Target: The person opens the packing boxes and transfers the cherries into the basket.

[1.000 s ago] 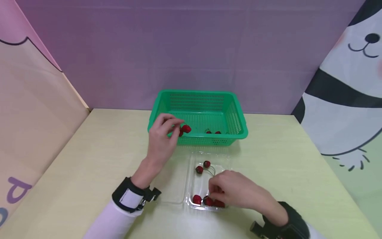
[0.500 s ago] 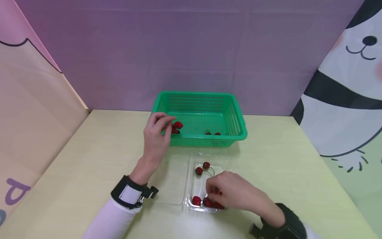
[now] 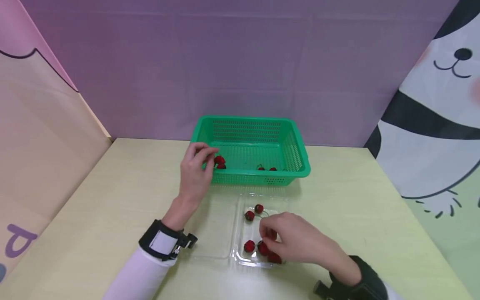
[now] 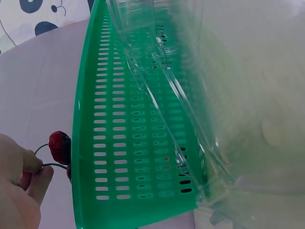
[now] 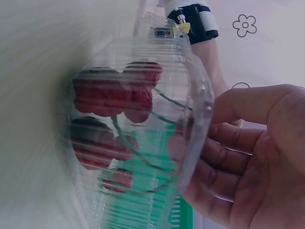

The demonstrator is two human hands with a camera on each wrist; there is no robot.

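At the left end of the green plastic basket (image 3: pixel 247 178), my left hand (image 3: pixel 195 171) pinches thin green stems between thumb and fingertips. The red cherries (image 3: pixel 219 160) on those stems hang just inside the near rim; the left wrist view shows one dark red cherry (image 4: pixel 60 147) clearly. My right hand (image 3: pixel 296 237) reaches into the clear plastic clamshell box (image 3: pixel 255 263), its thumb and fingertips pinching cherry stems. Several cherries (image 3: pixel 249 246) lie by its fingers. Through the clear wall in the right wrist view, green stems (image 5: pixel 164 114) run from the cherries (image 5: pixel 97 95) to the fingertips.
Farther back in the box lie two joined cherries (image 3: pixel 258 208). The box's lid (image 3: pixel 213 237) lies flat to the left. More cherries (image 3: pixel 273 169) sit inside the basket at the right. A purple backdrop (image 3: pixel 240 71) stands behind the table.
My left hand has moved left along the basket, and its cherries have sunk lower toward the basket. In the box, the cherries near my right hand have shifted slightly away from the front edge.
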